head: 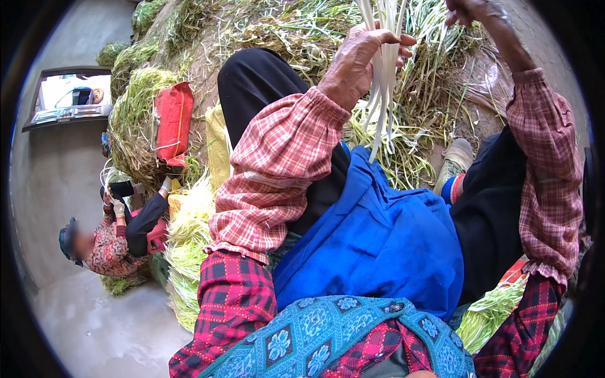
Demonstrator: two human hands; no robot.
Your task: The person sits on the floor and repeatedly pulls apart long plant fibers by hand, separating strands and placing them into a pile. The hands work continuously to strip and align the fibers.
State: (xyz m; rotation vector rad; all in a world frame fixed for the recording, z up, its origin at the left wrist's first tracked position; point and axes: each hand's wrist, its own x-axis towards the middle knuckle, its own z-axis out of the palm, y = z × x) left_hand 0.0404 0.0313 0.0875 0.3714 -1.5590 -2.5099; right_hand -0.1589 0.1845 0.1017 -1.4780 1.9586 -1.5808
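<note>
My left hand (357, 61) is raised above my knee, its fingers closed around a bunch of long pale stalks (388, 75). The stalks' lower ends hang over a blue cloth apron (378, 236) on my lap, while their upper ends run out of the picture. At the top right edge is my right hand (465, 12), apart from the stalks, fingers bent and partly cut off by the edge; whether it holds something cannot be told. Loose green and white leaves (401, 156) lie on the floor between my legs.
Piles of leafy trimmings (302, 28) spread ahead. A red sack (174, 123) lies on a heap at the left, near a yellow sack (217, 146). Pale green stalks (191, 241) are stacked beside me. Farther left a co-worker (113, 241) sits handling stalks. Plastic sheeting (487, 80) lies at the right.
</note>
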